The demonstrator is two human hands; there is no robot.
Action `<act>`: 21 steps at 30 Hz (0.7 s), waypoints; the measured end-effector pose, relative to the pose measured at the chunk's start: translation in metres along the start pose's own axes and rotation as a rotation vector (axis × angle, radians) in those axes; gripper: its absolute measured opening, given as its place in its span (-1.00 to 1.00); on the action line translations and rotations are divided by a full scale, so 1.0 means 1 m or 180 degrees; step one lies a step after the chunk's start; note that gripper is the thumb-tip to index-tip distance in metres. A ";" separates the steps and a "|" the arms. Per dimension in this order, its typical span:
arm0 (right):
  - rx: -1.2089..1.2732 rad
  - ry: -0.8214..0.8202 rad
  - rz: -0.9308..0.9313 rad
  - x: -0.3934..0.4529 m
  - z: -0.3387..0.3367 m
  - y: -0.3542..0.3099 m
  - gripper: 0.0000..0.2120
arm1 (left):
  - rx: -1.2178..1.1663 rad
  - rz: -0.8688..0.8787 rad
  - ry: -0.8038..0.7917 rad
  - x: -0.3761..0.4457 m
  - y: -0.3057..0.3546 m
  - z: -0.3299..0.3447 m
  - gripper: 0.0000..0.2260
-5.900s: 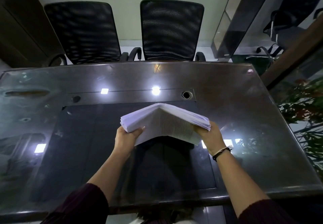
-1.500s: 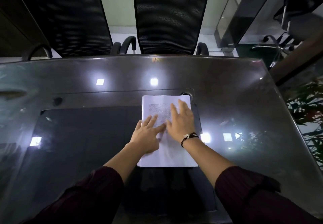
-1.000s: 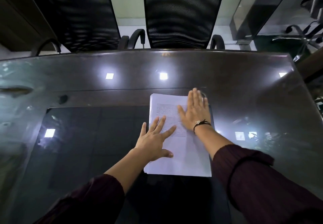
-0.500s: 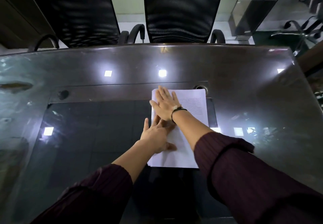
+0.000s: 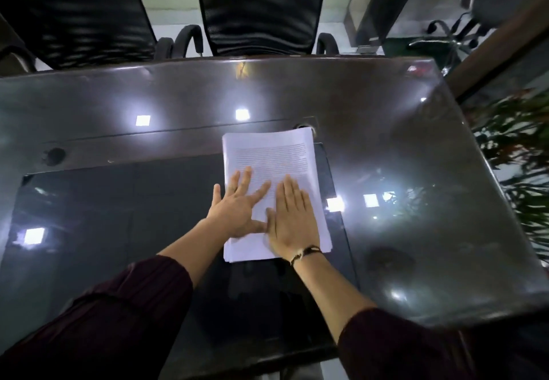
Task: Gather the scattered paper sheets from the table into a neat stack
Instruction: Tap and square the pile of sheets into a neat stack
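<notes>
Stack [image 5: 269,154]: pressed flat on the desk [image 5: 416,148].
Left hand [image 5: 237,212]: fingers spread.
Right hand [image 5: 292,222]: fingers together.
Advice: edges are best squared.

Around the paper stack [image 5: 269,166] the glass table [image 5: 401,172] is bare on the left, on the right and on the near side. Beyond the stack two black chairs [image 5: 261,8] stand close against the far table edge. Both hands lie flat on the stack's near half.
</notes>
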State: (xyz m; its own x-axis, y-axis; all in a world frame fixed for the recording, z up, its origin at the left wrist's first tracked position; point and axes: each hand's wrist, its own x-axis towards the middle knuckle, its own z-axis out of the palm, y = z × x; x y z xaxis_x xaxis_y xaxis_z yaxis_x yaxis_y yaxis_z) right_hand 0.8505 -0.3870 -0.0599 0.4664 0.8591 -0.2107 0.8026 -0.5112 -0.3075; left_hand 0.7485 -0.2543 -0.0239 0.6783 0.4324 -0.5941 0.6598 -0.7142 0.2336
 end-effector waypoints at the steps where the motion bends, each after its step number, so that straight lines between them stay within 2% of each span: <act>1: -0.0105 0.0038 0.0063 -0.009 0.005 0.004 -0.35 | 0.0056 -0.0008 0.0010 0.001 0.000 -0.001 -0.05; 5: -0.0258 -0.0043 0.0071 -0.019 -0.003 0.017 -0.30 | 0.0179 -0.0119 -0.0065 0.000 0.004 -0.002 -0.01; 9: -0.0265 -0.0013 0.0398 -0.025 -0.010 0.042 -0.27 | 0.0296 -0.0150 -0.0115 0.000 0.008 -0.005 -0.02; 12: -0.0475 -0.0075 0.0724 -0.025 -0.022 0.061 -0.32 | 0.0662 0.0028 -0.0287 0.002 0.003 -0.022 -0.17; 14: -0.0544 0.0107 0.0850 -0.030 -0.030 0.057 -0.34 | 0.0995 0.0214 -0.0341 0.002 -0.002 -0.041 -0.31; 17: -0.0087 0.0406 0.0224 -0.047 -0.017 -0.001 -0.33 | 0.1220 0.0273 -0.0376 0.000 -0.005 -0.063 -0.36; 19: 0.0027 0.0250 -0.0213 -0.057 0.009 -0.043 -0.33 | 0.1313 0.0310 -0.0317 0.000 -0.001 -0.066 -0.36; 21: -0.0154 0.0124 -0.0266 -0.061 0.029 -0.065 -0.32 | 0.1363 0.0380 -0.0227 0.001 0.000 -0.061 -0.36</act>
State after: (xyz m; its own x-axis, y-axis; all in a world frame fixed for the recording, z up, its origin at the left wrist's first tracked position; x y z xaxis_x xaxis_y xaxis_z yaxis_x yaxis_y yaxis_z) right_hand 0.7595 -0.4071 -0.0540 0.4104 0.8996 -0.1496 0.8560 -0.4366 -0.2770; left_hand 0.7688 -0.2198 0.0227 0.7078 0.3048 -0.6373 0.3747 -0.9267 -0.0271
